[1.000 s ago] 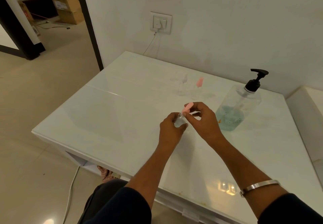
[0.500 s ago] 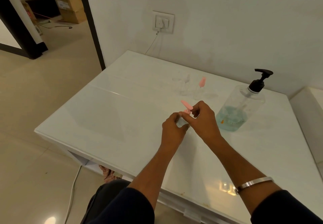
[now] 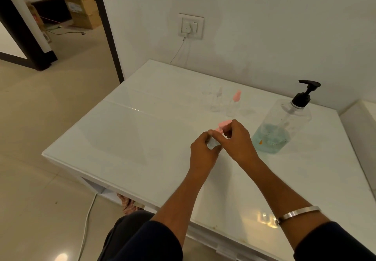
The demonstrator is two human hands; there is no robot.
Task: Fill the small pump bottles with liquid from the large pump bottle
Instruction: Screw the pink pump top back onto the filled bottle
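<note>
The left hand (image 3: 203, 148) grips a small bottle (image 3: 212, 143) above the bench (image 3: 122, 138). The right hand (image 3: 238, 140) pinches its pink pump (image 3: 223, 124).

Two small bottles (image 3: 224, 104) on the table (image 3: 126, 138), left of the large pump bottle (image 3: 284, 122).

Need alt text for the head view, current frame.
Over a white table, the left hand grips a small clear bottle while the right hand pinches its pink pump top. Two more small bottles stand behind, and a large pump bottle stands to the right.
</note>
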